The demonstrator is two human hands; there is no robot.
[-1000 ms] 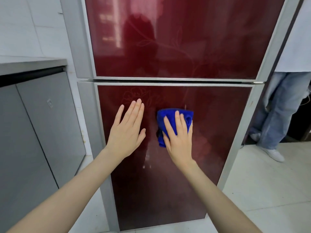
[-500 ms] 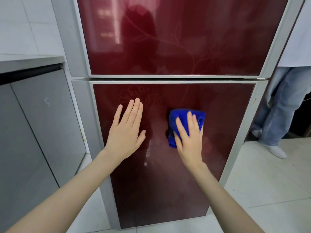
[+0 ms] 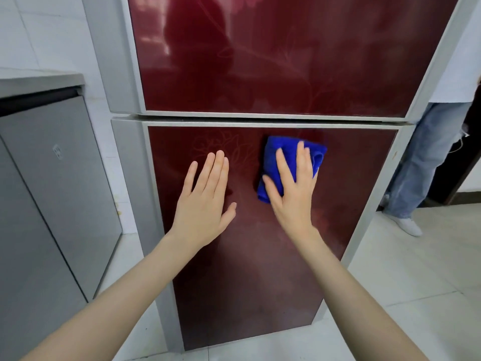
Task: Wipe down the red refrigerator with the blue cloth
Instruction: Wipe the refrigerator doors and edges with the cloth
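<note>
Head view: right hand [image 3: 294, 194] presses the blue cloth [image 3: 286, 155] flat, fingers straight, against the red refrigerator [image 3: 247, 256] lower door, near its top edge. Left hand [image 3: 205, 207] lies open on the door, probably touching it. Another person's legs [image 3: 421, 162] stand right.

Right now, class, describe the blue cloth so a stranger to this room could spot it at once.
Find the tall red refrigerator and look at its lower door. Near the door's top, right of centre, the right hand presses a folded blue cloth against it. It is the only blue thing there; the left hand alongside holds nothing.
</note>
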